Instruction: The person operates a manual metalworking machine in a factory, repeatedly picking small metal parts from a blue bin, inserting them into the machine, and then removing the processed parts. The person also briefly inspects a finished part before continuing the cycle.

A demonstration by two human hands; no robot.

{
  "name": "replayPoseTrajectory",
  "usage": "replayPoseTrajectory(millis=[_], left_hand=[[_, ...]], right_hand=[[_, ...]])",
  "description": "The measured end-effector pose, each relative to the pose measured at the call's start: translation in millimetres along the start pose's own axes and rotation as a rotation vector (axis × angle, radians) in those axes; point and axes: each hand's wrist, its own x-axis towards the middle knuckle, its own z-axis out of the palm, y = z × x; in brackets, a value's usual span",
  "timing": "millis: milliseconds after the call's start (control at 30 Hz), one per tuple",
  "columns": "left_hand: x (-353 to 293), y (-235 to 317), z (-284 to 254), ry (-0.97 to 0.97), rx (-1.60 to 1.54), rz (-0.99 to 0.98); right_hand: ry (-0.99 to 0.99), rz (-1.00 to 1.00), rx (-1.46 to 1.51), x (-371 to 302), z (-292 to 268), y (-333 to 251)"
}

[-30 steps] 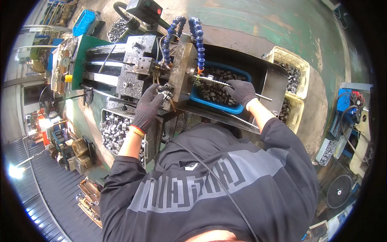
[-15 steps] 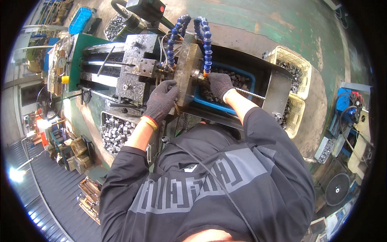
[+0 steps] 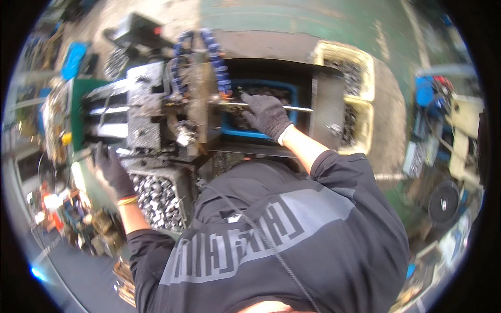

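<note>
My right hand [image 3: 265, 115], in a dark knit glove, is over the blue basket [image 3: 261, 134] and the thin metal rod [image 3: 298, 108]. Its fingers are curled, and a small dark shape shows at the fingertips, too blurred to name. My left hand [image 3: 112, 171], gloved too, is at the left front of the metalworking machine [image 3: 145, 128], by its slide rails. Motion smears its fingers, so what they touch is unclear. Blue segmented coolant hoses [image 3: 215, 60] hang over the upright metal block [image 3: 198, 99], left of my right hand.
A bin of shiny metal parts [image 3: 157, 201] stands in front of the machine. Two cream crates, the far one [image 3: 371, 78] and the near one [image 3: 368, 128], hold dark parts at the right. A dark metal trough [image 3: 326, 104] surrounds the blue basket. A fan [image 3: 444, 202] stands far right.
My left hand has left the upright block and moved left and nearer to me. My right hand has drawn away from the block's right side. The whole view has shifted and blurred.
</note>
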Motion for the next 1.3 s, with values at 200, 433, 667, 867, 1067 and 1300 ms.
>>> replayPoseTrajectory(millis=[200, 433, 667, 867, 1067, 1300], left_hand=[[-43.1, 14.2, 38.9, -0.183, -0.168, -0.186], [-76.9, 26.3, 44.2, -0.266, -0.284, -0.325], [-83.9, 45.6, 45.4, -0.118, -0.217, -0.196], [-121.5, 111.6, 47.5, -0.231, -0.444, -0.097], [-154.2, 218.6, 102.9, -0.995, -0.707, -0.181], [-177.3, 313.0, 122.0, -0.942, -0.446, 0.87]], right_hand=[[-0.083, 0.448, 0.006, -138.8, -97.4, 43.0], [-0.04, 0.92, -0.397, -241.2, -119.5, 128.4], [-0.271, 0.773, -0.522, -214.9, -76.0, 156.1], [-0.21, 0.944, -0.039, -191.8, -103.7, 137.8], [0.06, 0.734, 0.749, -123.3, -138.9, 50.8], [0.419, 0.137, 0.804, -67.0, -165.1, -54.3]])
